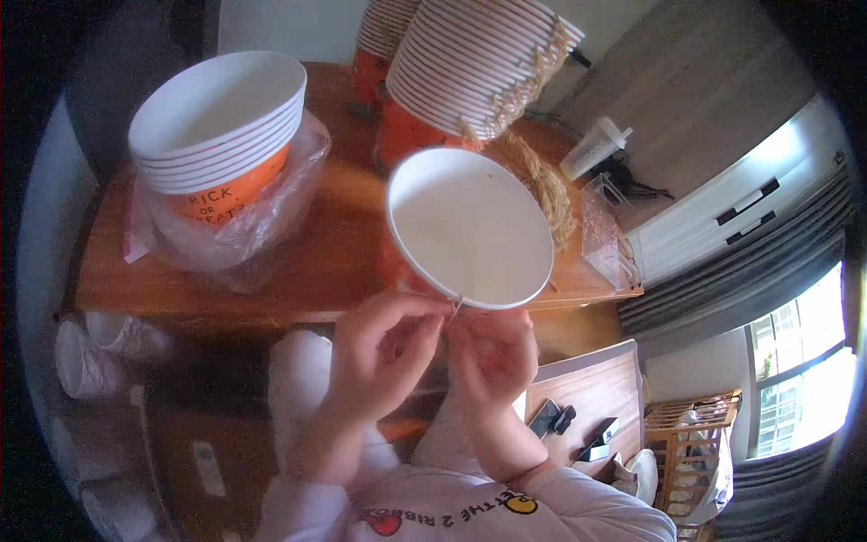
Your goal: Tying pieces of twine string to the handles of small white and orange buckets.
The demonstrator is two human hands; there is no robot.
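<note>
A white-lined paper bucket with an orange outside stands tilted toward me at the table's front edge. At the near side of its rim, a thin tan cord shows between my fingertips. My left hand is closed in a pinch on this cord, just left of the rim's lowest point. Beside it, my right hand is also closed, its fingers bunched under the rim at the cord. The fingertips partly hide the cord, and the bucket's underside is out of sight.
Nested orange buckets sit on clear plastic wrap at left. A tall bucket stack with cords along its rims stands behind. Right of it lie a tan cord bundle, a lidded drink cup and a clear box.
</note>
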